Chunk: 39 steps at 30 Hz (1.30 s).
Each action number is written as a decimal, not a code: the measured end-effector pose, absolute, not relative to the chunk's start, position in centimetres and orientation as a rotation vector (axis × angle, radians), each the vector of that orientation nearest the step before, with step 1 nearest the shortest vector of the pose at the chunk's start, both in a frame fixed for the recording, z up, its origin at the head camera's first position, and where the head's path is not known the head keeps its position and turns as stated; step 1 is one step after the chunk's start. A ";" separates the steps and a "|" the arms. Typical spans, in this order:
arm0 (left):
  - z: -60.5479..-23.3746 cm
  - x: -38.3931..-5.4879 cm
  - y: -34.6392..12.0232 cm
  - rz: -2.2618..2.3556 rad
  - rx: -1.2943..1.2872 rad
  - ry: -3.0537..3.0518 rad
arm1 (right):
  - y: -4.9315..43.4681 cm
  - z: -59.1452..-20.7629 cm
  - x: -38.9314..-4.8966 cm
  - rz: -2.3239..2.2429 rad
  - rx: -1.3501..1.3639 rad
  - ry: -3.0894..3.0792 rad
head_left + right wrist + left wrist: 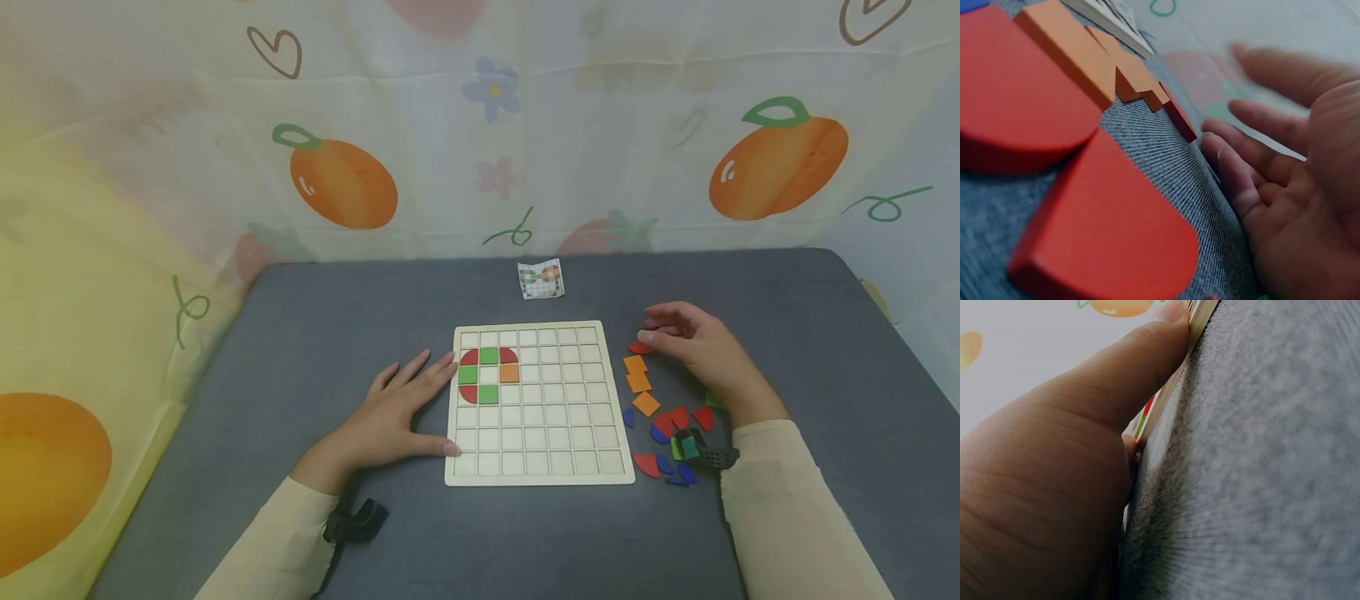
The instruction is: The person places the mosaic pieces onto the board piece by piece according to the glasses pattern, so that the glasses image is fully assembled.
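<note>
A pale gridded board lies on the table. Red quarter-round, green square and orange square pieces fill part of its upper left, around one bare cell. My left hand spreads along the board's left side, fingertips and thumb touching the edge; the left wrist view shows its thumb against the rim. To the right of the board, my right hand hovers with loosely bent fingers beside a red piece. The right wrist view shows a gap between the thumb and fingers of that hand, with nothing held.
Loose pieces lie right of the board: orange squares in a column, red quarter-rounds, blue pieces and green ones partly behind the right wrist's camera. A small printed pattern card lies behind the board. A patterned curtain hangs behind the table.
</note>
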State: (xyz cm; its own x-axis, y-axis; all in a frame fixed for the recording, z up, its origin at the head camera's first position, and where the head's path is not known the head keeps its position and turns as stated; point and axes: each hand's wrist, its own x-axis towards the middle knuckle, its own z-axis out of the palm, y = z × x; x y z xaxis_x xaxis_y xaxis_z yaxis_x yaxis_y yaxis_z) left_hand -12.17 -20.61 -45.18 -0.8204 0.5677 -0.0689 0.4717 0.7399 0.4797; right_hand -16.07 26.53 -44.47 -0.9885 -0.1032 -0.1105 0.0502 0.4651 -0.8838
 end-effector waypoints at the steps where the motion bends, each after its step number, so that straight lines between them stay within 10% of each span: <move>1: -45.2 -12.2 -20.6 0.672 0.828 2.731 | 26.5 -44.5 -16.1 -1.517 -0.063 2.565; 39: -45.3 -12.3 -20.6 0.654 0.828 2.732 | 25.8 -43.7 -16.2 -1.203 -0.097 2.744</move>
